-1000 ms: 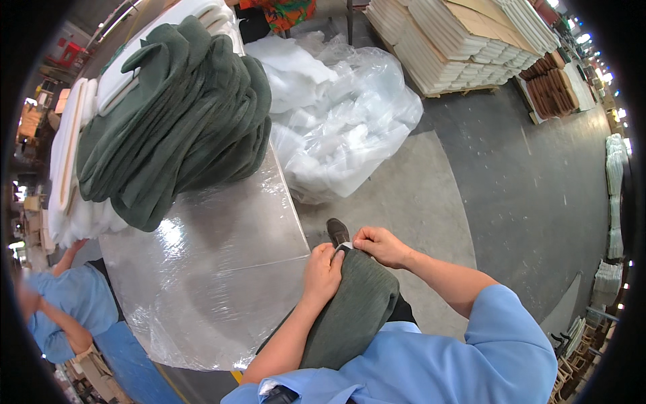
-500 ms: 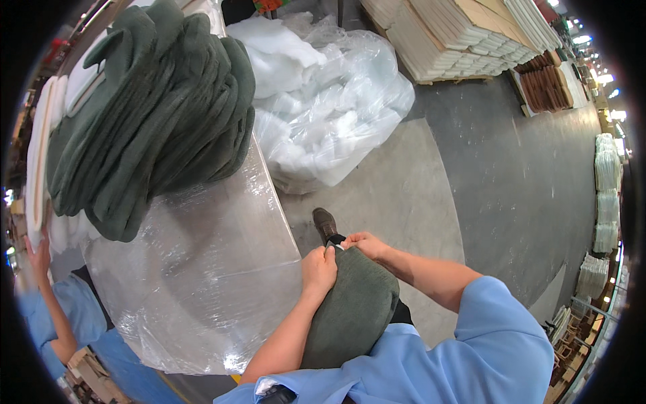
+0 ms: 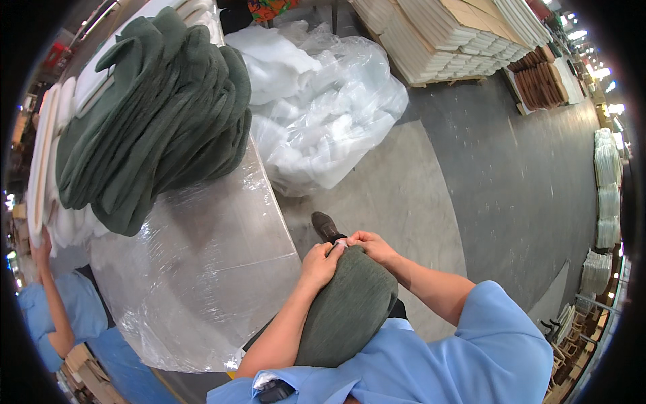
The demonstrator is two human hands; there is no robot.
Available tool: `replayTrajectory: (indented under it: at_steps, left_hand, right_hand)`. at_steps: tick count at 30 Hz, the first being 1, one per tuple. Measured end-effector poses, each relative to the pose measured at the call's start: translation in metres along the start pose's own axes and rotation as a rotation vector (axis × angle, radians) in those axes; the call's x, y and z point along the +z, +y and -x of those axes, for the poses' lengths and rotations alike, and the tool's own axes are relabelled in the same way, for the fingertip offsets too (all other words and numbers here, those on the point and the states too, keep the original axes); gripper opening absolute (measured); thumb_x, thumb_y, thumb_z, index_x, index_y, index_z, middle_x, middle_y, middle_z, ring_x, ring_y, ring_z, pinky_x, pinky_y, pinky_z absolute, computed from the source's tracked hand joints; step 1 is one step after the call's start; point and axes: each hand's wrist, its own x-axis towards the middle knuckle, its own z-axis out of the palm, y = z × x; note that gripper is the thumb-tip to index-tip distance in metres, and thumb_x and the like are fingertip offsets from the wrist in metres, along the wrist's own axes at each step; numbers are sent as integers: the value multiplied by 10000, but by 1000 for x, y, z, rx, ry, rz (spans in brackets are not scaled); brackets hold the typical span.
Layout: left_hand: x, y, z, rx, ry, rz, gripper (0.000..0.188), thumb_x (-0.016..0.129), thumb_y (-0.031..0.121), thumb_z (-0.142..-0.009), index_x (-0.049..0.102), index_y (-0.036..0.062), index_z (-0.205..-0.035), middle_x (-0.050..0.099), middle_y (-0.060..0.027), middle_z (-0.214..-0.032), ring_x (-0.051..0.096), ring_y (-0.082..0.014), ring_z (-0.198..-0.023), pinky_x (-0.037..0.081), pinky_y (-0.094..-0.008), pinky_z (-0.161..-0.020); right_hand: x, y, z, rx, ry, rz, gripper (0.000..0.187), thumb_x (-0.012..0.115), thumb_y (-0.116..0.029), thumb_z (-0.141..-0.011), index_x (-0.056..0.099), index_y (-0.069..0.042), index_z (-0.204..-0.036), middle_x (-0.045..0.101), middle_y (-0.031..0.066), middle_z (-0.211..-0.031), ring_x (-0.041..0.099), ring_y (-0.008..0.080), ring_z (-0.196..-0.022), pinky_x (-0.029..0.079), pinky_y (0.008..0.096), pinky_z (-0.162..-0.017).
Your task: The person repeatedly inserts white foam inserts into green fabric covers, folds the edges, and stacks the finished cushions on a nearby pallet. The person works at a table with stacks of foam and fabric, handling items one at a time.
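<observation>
A stuffed green cushion (image 3: 346, 306) is held against the person's lap, its far end pointed away over the concrete floor (image 3: 431, 195). At that end a small pale bit, perhaps filling or an opening in the cover, is pinched between both hands. The left hand (image 3: 319, 264) is closed on the fabric from the near side; the right hand (image 3: 372, 246) is curled over the tip, fingertips pressed together on the same spot. A dark shoe (image 3: 326, 225) is seen just beyond the cushion's tip.

For this closing-up to be done well, the two edges would best be kept level and the filling pushed back in before the grip is shifted, it is judged.

To the left, a table wrapped in clear film (image 3: 202, 269) is seen, with a heap of green covers (image 3: 148, 128) piled on it. Bags of white stuffing (image 3: 323, 114) lie beyond, and stacked boards (image 3: 444, 34) farther off.
</observation>
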Motion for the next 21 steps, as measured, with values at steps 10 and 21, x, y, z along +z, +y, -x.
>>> replayTrajectory:
  at_steps: [10,21]
  left_hand:
    - [21,-21,-12,-94,139,-15,505,605,367,-1033,620,-75,-790,653,-307,-816,656,-504,-793,488,-554,-723]
    - [13,-24,-11,-83,75,-83,469,617,336,-1040,634,-74,-814,642,-274,-903,638,-468,-892,497,-536,-828]
  right_hand:
    - [-9,6,-51,309,-103,-58,186,744,-214,-999,650,-79,-914,673,18,-860,633,129,-701,530,327,-617]
    - [-8,11,-50,453,-210,-212,223,704,-272,-1033,673,-52,-1044,715,65,-973,702,169,-810,599,347,-733]
